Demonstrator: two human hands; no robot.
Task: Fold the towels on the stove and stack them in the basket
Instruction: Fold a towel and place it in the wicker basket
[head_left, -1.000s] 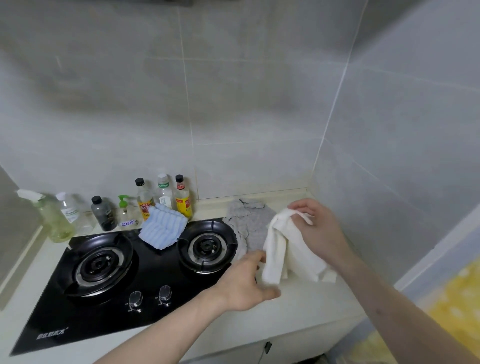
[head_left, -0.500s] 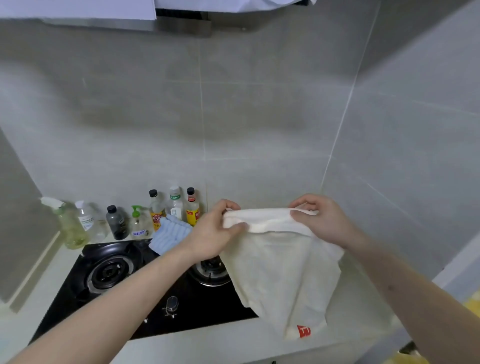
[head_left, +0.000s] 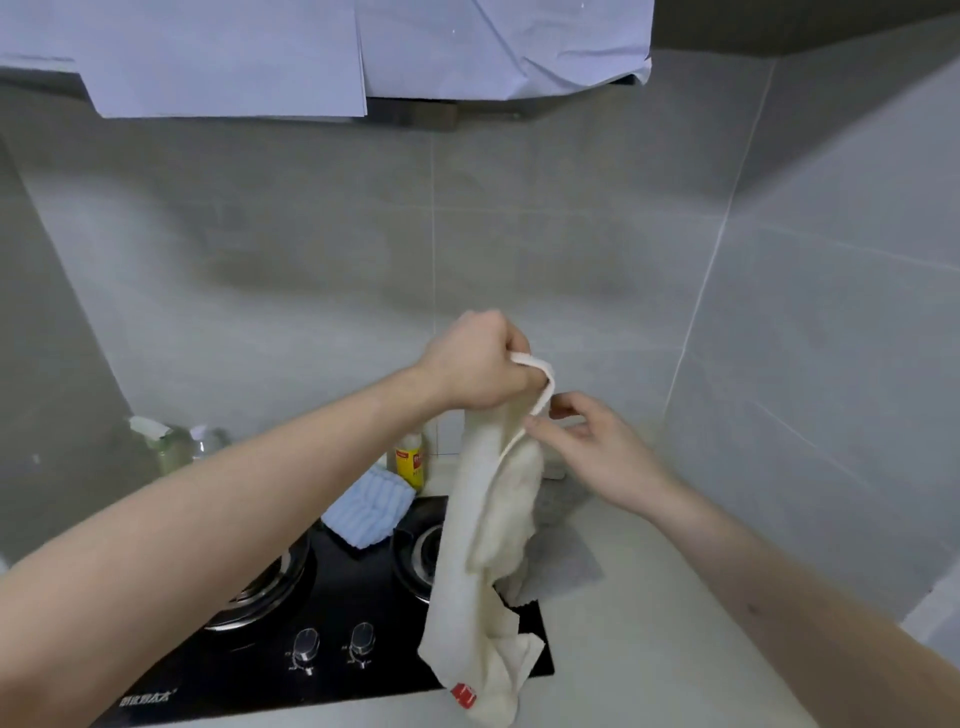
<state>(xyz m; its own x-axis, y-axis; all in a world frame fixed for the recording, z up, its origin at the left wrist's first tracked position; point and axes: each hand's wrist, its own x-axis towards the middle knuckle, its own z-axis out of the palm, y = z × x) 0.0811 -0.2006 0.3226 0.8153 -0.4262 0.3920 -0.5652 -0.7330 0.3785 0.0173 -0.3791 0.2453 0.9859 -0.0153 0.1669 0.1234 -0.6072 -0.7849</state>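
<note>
A cream towel (head_left: 480, 561) with a small red tag hangs in the air over the right side of the black gas stove (head_left: 363, 597). My left hand (head_left: 475, 364) grips its top corner, raised high. My right hand (head_left: 592, 447) pinches the towel's edge just below that. A blue striped towel (head_left: 366, 512) lies between the two burners at the back. A grey towel (head_left: 558, 551) lies on the counter right of the stove, partly hidden behind the cream one. No basket is in view.
Bottles stand along the back wall, a yellow-labelled one (head_left: 410, 460) and a spray bottle (head_left: 166, 447) among them. Two knobs (head_left: 332, 647) sit at the stove's front. Pale sheets cover the hood (head_left: 322, 52) overhead. Tiled walls close in behind and at the right.
The towel was lifted from the counter and spread wide between both hands. Now my left hand has risen and my right hand has come in close below it, so the towel hangs narrow.
</note>
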